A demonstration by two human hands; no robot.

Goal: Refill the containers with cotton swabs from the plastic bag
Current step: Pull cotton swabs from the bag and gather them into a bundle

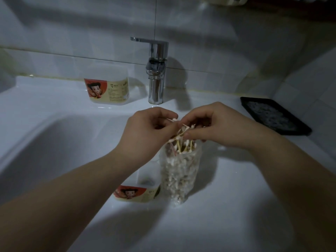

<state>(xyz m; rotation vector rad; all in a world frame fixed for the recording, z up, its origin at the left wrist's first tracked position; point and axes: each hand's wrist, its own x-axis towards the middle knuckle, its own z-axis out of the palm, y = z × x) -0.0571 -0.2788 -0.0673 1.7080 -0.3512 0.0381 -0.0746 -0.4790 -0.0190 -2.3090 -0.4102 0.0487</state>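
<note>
The left grip and right grip each pinch cotton swabs bristling from the mouth of the upright plastic bag directly beneath them. Under the left wrist, just beside the bag, stands a labelled container. A second container sits well beyond the grips, near the tap, on the white worktop.

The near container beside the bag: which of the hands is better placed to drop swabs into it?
Probably the left hand: it pinches swabs, and the near container stands on its side of the bag.
</note>
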